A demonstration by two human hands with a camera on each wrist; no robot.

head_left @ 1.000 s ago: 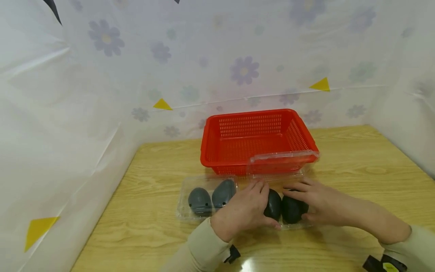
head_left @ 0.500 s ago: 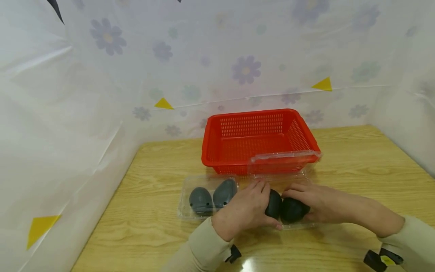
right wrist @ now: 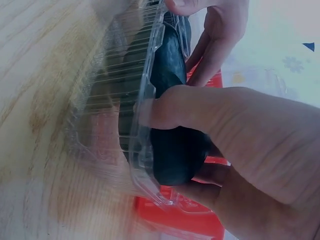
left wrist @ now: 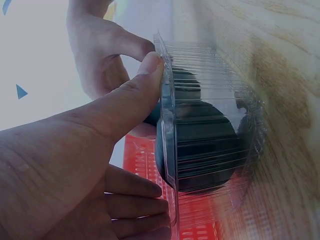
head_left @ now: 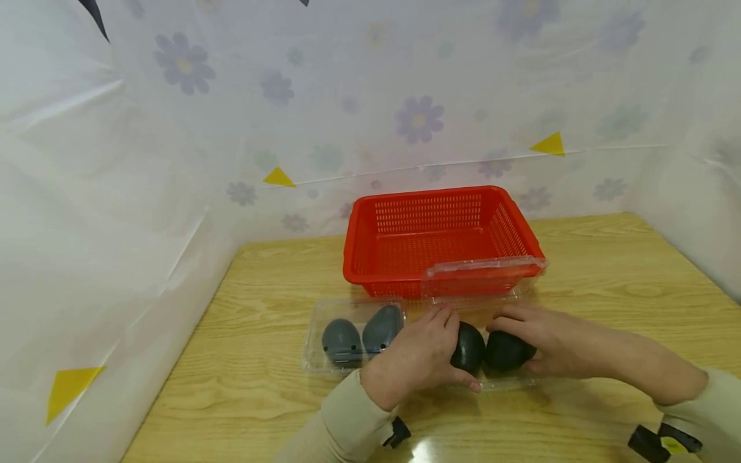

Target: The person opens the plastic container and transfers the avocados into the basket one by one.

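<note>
A lidded clear plastic box stands in front of my right hand (head_left: 550, 341), its lid (head_left: 483, 276) leaning back over the red basket. Inside the box (left wrist: 205, 205) sit two dark green avocados. My right fingers and thumb grip the right avocado (head_left: 509, 352). The left avocado (head_left: 467, 348) lies beside it, partly covered by my left hand (head_left: 411, 357). That hand spans the box's left end, thumb on the front rim and fingers fairly straight at the far side. To the left, a closed clear box (head_left: 312, 347) holds two more avocados.
Behind the boxes stands a red slotted basket (head_left: 359, 257) near the flower-patterned sheet (head_left: 324, 96). The wood-grain table (head_left: 243, 379) extends to both sides, with white sheeting (head_left: 116, 244) rising along its left edge.
My right fingers have closed round the right avocado, which has shifted slightly right, and a narrow gap shows between the two. My left hand stays in nearly the same place.
</note>
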